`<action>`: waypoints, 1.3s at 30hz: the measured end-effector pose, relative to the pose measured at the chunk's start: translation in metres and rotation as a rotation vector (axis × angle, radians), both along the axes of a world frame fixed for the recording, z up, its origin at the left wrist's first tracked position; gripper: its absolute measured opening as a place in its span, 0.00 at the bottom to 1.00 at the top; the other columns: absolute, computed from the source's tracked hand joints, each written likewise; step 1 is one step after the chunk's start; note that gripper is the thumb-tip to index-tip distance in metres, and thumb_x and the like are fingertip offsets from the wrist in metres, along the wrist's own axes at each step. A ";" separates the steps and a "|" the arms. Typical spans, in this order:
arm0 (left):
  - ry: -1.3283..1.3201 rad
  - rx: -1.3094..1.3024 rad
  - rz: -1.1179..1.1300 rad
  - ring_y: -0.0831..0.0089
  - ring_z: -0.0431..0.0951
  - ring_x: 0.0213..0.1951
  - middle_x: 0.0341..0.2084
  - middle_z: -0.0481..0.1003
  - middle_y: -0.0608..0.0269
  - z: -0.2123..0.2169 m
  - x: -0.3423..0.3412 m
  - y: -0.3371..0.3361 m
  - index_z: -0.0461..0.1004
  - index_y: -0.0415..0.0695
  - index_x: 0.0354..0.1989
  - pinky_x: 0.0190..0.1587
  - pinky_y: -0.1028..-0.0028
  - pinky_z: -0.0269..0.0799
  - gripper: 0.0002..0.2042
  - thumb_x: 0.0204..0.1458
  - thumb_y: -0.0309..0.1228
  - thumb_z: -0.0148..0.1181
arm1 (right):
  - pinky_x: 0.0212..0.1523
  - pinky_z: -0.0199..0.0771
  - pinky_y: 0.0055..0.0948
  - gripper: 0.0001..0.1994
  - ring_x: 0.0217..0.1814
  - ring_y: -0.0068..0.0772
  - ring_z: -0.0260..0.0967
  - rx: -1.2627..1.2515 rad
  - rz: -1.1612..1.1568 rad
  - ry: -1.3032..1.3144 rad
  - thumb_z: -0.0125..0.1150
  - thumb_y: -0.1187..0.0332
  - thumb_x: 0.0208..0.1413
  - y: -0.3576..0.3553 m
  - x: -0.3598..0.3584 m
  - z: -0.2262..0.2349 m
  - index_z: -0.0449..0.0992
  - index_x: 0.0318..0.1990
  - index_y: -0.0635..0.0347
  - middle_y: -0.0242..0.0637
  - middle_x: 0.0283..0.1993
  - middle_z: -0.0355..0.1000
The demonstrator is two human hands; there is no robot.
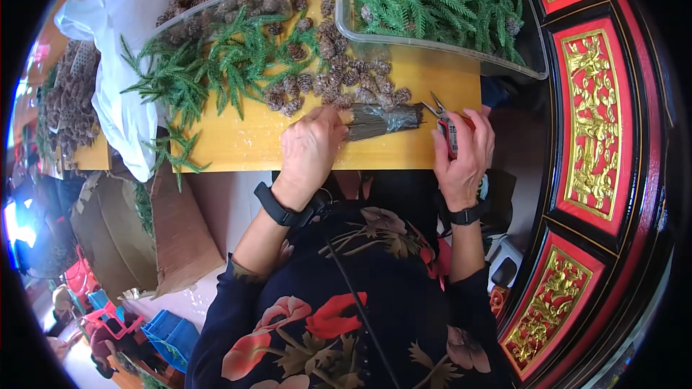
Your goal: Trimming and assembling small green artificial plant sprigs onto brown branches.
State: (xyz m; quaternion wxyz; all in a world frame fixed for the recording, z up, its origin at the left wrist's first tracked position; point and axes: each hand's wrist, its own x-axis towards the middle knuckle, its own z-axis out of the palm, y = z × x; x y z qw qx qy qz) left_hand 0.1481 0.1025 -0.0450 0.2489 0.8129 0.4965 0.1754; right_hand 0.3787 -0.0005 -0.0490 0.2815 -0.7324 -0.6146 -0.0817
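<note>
Dark floral cloth with red and tan blooms fills the near foreground, soft and matte, with 2 forearms rising from it, each banded by a black wrist strap.

Beyond it lies a smooth yellow table, flat and glossy. To the right curves a black lacquered panel with red fields and carved gilt reliefs.

Left of the table stands a brown cardboard box, rough and creased, with open flaps. White plastic sheeting drapes over the table's left edge, thin and crumpled.

2 clear plastic trays sit at the far edge: the right tray holds feathery green fir sprigs, the left tray holds brown cones. Loose green sprigs fan out, spiky and fine, on the table below the left tray. Small scaly pine cones are scattered between them, rounded and woody.

A bundle of thin dark wires, straight and bound with clear wrap, lies on the table near its front edge, between the hands.

The left hand is curled, its fingertips pinching the bundle's left end. The right hand is closed around red-handled pliers, whose metal tips point up toward the bundle's right end.
</note>
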 end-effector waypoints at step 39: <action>-0.516 -0.340 0.211 0.83 0.72 0.25 0.24 0.75 0.67 -0.002 -0.012 -0.017 0.73 0.37 0.37 0.29 0.80 0.68 0.04 0.59 0.25 0.58 | 0.39 0.68 0.38 0.03 0.36 0.45 0.69 -0.009 0.373 0.325 0.63 0.76 0.51 0.044 -0.079 0.004 0.76 0.34 0.61 0.38 0.32 0.69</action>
